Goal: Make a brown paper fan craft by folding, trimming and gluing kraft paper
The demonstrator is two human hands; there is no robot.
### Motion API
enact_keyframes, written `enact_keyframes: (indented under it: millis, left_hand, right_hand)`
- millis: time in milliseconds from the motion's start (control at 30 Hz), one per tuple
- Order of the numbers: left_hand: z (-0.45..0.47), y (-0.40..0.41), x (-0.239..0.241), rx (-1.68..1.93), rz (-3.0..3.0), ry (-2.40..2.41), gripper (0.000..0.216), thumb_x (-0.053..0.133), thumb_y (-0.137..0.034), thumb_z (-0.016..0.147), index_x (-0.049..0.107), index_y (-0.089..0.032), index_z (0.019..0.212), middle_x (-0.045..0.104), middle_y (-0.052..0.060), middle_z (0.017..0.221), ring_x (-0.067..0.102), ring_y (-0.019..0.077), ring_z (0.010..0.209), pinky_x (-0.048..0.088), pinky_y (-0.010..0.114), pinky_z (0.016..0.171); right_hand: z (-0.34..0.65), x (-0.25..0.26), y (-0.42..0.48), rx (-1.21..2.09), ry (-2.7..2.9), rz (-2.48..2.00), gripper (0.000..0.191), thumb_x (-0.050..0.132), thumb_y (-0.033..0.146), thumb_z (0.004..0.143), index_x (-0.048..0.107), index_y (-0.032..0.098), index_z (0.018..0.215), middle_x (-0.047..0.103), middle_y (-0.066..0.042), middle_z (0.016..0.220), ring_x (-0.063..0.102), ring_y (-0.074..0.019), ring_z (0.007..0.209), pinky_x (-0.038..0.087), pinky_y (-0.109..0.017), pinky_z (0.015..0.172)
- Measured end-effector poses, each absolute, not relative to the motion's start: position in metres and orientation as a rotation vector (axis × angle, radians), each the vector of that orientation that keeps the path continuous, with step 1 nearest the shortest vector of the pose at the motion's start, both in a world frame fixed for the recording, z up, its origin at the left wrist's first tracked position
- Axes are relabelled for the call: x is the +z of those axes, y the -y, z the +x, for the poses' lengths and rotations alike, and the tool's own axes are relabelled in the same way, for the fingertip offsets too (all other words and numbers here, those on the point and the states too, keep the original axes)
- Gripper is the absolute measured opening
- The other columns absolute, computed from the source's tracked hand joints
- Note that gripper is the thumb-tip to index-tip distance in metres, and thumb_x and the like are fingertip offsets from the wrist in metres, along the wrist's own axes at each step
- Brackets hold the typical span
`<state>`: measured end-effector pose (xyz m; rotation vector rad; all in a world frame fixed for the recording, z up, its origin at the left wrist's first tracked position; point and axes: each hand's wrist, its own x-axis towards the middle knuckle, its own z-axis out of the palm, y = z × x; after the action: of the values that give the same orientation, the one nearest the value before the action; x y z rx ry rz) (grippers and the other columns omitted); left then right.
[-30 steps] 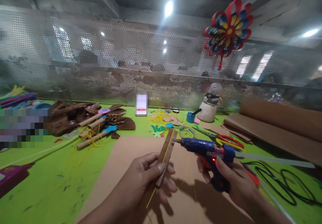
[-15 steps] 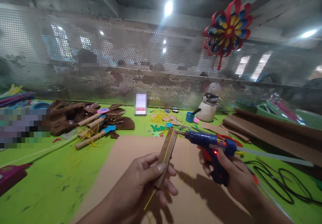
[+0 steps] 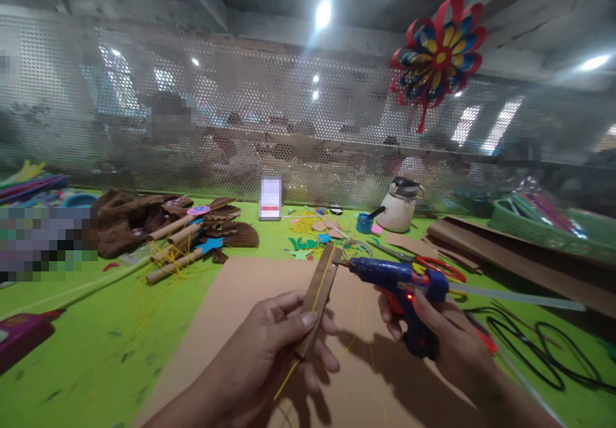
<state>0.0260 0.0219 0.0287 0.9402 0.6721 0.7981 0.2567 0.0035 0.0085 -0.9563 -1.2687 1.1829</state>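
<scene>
The left hand (image 3: 283,338) pinches a brown strip (image 3: 320,293) between thumb and fingers, holding it tilted up and away over the brown cardboard sheet (image 3: 250,325) that lies on the green table (image 3: 96,351). A yellow strand (image 3: 321,280) runs along the strip's face and trails out below the hand. The right hand (image 3: 447,344) is closed around the grip of a blue glue gun (image 3: 404,280), with 1 finger up near its small red lamp.

Over the last second the strip barely shifts, while the gun does the moving. Its nozzle rises from beside the strip to the strip's top end, then settles a touch lower, so that it now sits right at the upper edge (touching or just short of it, I cannot tell). I judge that the glue is being placed near that top end, where the strand meets the strip. The view also swings a little, bringing a green basket (image 3: 553,229) into sight on the right.

A clear glue stick (image 3: 520,299) pokes out of the gun's back, and a black cord (image 3: 543,344) loops across the table behind it. Red-handled scissors (image 3: 440,266) lie just beyond the gun.

No writing can be read. The white card (image 3: 270,199) standing at the back is blurred out, the coloured sticker on the gun is too small, and the green foam cut-outs (image 3: 303,245) near it may be letters or figures, which I cannot make out.
</scene>
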Motion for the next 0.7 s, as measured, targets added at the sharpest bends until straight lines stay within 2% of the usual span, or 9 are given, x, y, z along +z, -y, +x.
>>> enact_keyframes:
  millis: [233, 400, 567, 700]
  left_hand:
    - [0.0222, -0.0219, 0.0289, 0.807, 0.946, -0.629, 0.020, 0.064, -0.028, 0.080, 0.063, -0.009, 0.085, 0.062, 0.007, 0.075, 0.062, 0.0134, 0.056, 0.048, 0.018, 0.041]
    - [0.0221, -0.0217, 0.0299, 0.820, 0.925, -0.602, 0.017, 0.064, -0.027, 0.081, 0.062, -0.010, 0.085, 0.064, 0.007, 0.078, 0.061, 0.0119, 0.054, 0.047, 0.017, 0.041]
    - [0.0234, -0.0202, 0.0332, 0.787, 0.940, -0.613, 0.018, 0.060, -0.027, 0.084, 0.063, -0.010, 0.082, 0.063, 0.007, 0.063, 0.058, 0.0109, 0.049, 0.045, 0.015, 0.040]
    - [0.0236, -0.0194, 0.0338, 0.776, 0.952, -0.596, 0.015, 0.061, -0.025, 0.083, 0.063, -0.010, 0.081, 0.063, 0.006, 0.063, 0.058, 0.0105, 0.047, 0.045, 0.015, 0.039]
  right_hand:
    - [0.2565, 0.0060, -0.0018, 1.184, 1.372, -0.936, 0.042, 0.052, 0.053, 0.087, 0.066, 0.014, 0.087, 0.062, -0.008, 0.072, 0.054, -0.0147, 0.057, 0.038, -0.025, 0.050]
    - [0.2551, 0.0051, -0.0002, 1.187, 1.406, -0.969, 0.046, 0.049, 0.054, 0.088, 0.066, 0.013, 0.076, 0.059, -0.008, 0.068, 0.052, -0.0162, 0.057, 0.037, -0.027, 0.050]
    - [0.2560, 0.0089, 0.0002, 1.108, 1.374, -1.006, 0.047, 0.050, 0.056, 0.086, 0.064, 0.014, 0.072, 0.057, -0.007, 0.065, 0.049, -0.0153, 0.055, 0.033, -0.027, 0.048]
    - [0.2563, 0.0123, 0.0002, 1.065, 1.295, -1.021, 0.044, 0.054, 0.055, 0.085, 0.065, 0.015, 0.074, 0.058, -0.007, 0.067, 0.049, -0.0147, 0.056, 0.034, -0.026, 0.047]
